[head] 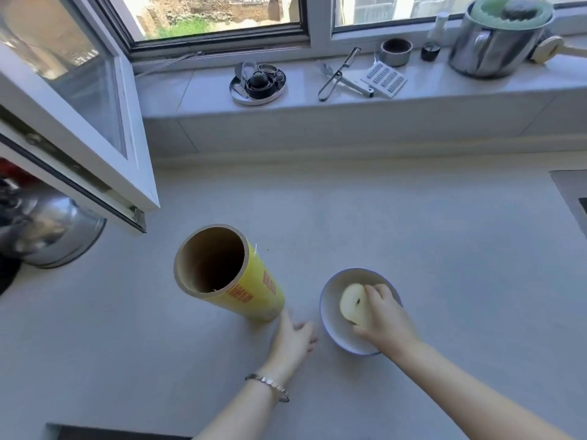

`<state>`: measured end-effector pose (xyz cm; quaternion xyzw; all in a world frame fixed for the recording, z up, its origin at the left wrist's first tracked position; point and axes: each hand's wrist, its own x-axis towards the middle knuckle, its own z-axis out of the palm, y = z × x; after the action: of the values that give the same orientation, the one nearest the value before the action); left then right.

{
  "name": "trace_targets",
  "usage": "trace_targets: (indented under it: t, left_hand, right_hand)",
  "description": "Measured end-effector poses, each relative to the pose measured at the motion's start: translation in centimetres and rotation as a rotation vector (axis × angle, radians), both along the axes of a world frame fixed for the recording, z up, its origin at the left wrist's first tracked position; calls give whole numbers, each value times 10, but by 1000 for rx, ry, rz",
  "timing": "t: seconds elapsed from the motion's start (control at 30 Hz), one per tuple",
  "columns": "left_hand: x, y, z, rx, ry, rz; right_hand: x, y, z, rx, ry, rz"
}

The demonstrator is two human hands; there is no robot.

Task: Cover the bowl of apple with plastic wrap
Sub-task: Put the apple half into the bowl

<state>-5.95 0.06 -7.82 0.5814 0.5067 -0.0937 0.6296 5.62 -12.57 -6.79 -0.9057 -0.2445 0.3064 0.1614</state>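
Observation:
A white bowl (330, 309) with a blue rim sits on the grey counter, front centre. Inside it lies a peeled, pale apple half (353, 302). My right hand (386, 315) reaches into the bowl, fingers wrapped around the apple. Left of the bowl stands a large yellow roll of plastic wrap (254, 287), upright, with its open cardboard core facing the camera. My left hand (293, 338) rests on the counter between roll and bowl, fingers spread, near the roll's base. A silver bracelet is on that wrist.
An open window sash (79, 122) juts over the counter at left, above a steel pot lid (54, 233). The windowsill holds a round tin of small items (258, 82), a peeler (338, 74), a grater (384, 79) and a steel pot (495, 42).

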Motion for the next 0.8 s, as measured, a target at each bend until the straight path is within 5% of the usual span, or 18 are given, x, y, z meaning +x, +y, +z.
trace_targets:
  t: [0.13,0.33,0.57,0.8]
  left_hand:
    - [-33,17,17,365,36,214]
    - [-35,66,45,545,-309,181]
    - [-17,72,79,462,-476,45]
    - [-26,38,118,-46,-481,-346]
  right_hand:
    - [-2,-9,10,97,-48,19]
    - [-11,-20,35,253,-65,3]
    - [-27,-7,89,535,-5,-44]
    - [-17,2,130,783,258,-300]
